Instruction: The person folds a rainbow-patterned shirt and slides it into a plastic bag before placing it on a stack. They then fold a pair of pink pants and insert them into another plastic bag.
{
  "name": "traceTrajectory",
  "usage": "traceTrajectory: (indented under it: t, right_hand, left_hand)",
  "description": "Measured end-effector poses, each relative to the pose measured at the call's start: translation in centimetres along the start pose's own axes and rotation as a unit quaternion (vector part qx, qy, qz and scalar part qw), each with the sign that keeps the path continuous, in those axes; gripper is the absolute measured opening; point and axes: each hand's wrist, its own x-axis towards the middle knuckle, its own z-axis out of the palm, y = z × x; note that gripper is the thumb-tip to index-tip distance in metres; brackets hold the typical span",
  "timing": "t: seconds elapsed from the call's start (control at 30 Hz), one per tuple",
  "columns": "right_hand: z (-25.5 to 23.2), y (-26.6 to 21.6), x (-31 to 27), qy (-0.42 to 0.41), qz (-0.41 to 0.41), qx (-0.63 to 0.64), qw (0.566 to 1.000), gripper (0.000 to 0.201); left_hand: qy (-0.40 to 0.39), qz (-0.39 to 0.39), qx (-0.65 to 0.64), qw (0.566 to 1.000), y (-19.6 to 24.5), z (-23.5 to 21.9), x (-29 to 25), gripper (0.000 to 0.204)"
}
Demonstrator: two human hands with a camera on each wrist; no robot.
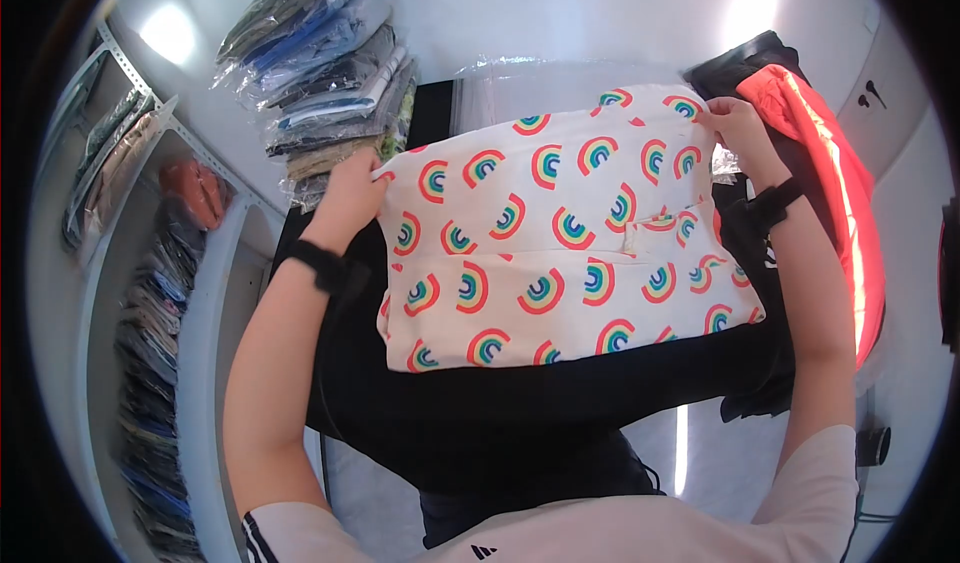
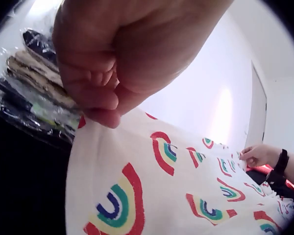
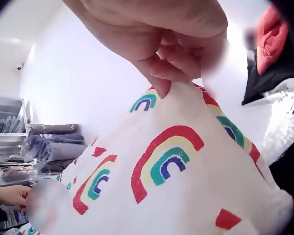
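A white garment printed with rainbows is spread between both hands above a black-covered table. Its far left corner is pinched by my left hand, thumb against fingers, as the left wrist view also shows with the left hand close up. At the far right corner, my right hand pinches the cloth; in the right wrist view the fabric rises to a peak under the right hand. A fold line crosses the middle of the garment, and a small flap shows on its right part. The near edge lies over the black cover.
A tall stack of bagged clothes stands behind my left hand. Shelves with many packed garments line the left side. An orange-red garment and dark cloth lie at the right. A white wall rises behind the table.
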Motion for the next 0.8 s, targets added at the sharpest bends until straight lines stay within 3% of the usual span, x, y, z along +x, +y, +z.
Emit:
traceTrajectory:
  t: [0.1,0.13,0.2,0.27,0.33,0.37,0.4,0.47,0.53,0.57,0.63,0.67,0.7,0.73,0.77,0.8]
  right_hand:
    - [1.5,2.3,-1.2,0.033,-0.042,-0.045,0.998,0.038]
    - [1.4,1.2,-3.0,-0.008,-0.007,-0.058,0.998,0.045]
    - [0.2,-0.2,-5.6,-0.088,-0.071,-0.188,0.976,0.041]
    - [-1.5,0.6,-7.3,-0.179,-0.036,-0.181,0.966,0.039]
    - [-2.4,-0.3,-11.3,-0.229,0.001,-0.167,0.959,0.034]
    - [-2.6,-0.4,-13.1,-0.224,0.022,-0.144,0.964,0.032]
    - [-2.9,-0.4,-14.6,-0.218,0.043,-0.123,0.967,0.03]
    - [-2.6,-0.1,-16.3,-0.237,0.083,-0.067,0.966,0.033]
    - [-1.9,1.0,-17.3,-0.204,0.043,-0.094,0.974,0.037]
    - [-1.5,1.1,-17.4,-0.184,0.069,-0.131,0.972,0.04]
    - [-1.1,2.2,-17.5,-0.158,-0.001,-0.197,0.968,0.036]
    - [-1.1,2.4,-17.5,-0.159,-0.029,-0.21,0.964,0.032]
    - [-1.3,2.2,-17.5,-0.158,-0.035,-0.213,0.964,0.032]
    - [-1.5,2.0,-17.5,-0.182,0.03,-0.154,0.971,0.028]
    - [-1.8,1.8,-17.5,-0.205,0.097,-0.094,0.969,0.023]
    - [-2.1,1.7,-17.7,-0.206,0.092,-0.097,0.969,0.023]
  left_hand:
    - [-0.018,-0.037,-0.057,0.998,0.2,2.1,0.9,0.021]
    - [-0.02,-0.048,-0.054,0.997,0.1,2.1,0.5,0.021]
    - [0.005,-0.007,-0.041,0.999,-0.2,1.1,-0.9,0.028]
    - [-0.016,-0.03,-0.039,0.999,-0.8,-0.6,-3.3,0.027]
    - [-0.152,-0.117,-0.089,0.977,0.3,-2.9,-7.3,0.021]
    - [-0.162,-0.125,-0.1,0.974,-0.1,-3.2,-8.9,0.019]
    - [-0.161,-0.08,-0.071,0.981,-0.4,-3.2,-10.3,0.026]
    - [-0.145,-0.073,-0.138,0.977,0.9,-2.9,-12.0,0.035]
    - [-0.144,-0.036,-0.145,0.978,-0.2,-1.7,-11.8,0.044]
    - [-0.143,0.003,-0.129,0.981,-0.4,-1.1,-11.5,0.047]
    - [-0.113,0.103,-0.041,0.987,-1.2,0.1,-11.1,0.047]
    - [-0.106,0.104,-0.043,0.988,-1.6,0.2,-10.8,0.047]
    - [-0.156,0.019,-0.053,0.986,-0.9,-0.1,-10.5,0.043]
    - [-0.204,-0.067,-0.062,0.975,-0.3,-0.4,-10.3,0.04]
    - [-0.197,-0.04,-0.02,0.979,0.1,-1.0,-10.2,0.031]
    - [-0.192,-0.042,-0.022,0.98,0.2,-1.5,-10.6,0.031]
